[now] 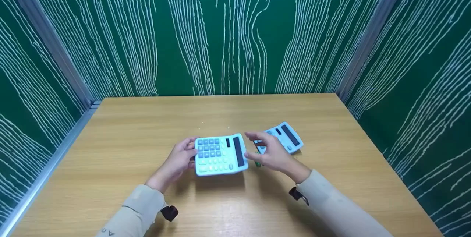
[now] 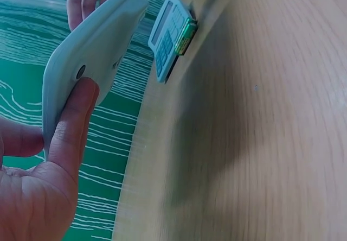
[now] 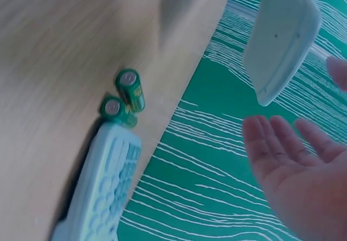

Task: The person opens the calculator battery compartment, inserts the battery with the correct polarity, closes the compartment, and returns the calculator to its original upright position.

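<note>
My left hand (image 1: pixel 178 158) grips a pale blue calculator (image 1: pixel 220 167) by its left side and holds it above the table, keys up. In the left wrist view, fingers of that hand press on the calculator's back (image 2: pixel 103 51), near a small dark round spot. My right hand (image 1: pixel 270 152) is beside the calculator's display end, thumb and fingers spread. A gap shows between those fingers and the calculator in the right wrist view. Behind the right hand, a second pale blue calculator (image 1: pixel 289 138) lies on the table. Two green batteries (image 3: pixel 130 89) lie at its near end.
The wooden table (image 1: pixel 147 119) carries these things. Green panels with white streaks (image 1: pixel 232 45) stand behind it and on both sides, with grey posts (image 1: pixel 364 42) at the corners. A few tiny white specks (image 1: pixel 228 128) dot the tabletop.
</note>
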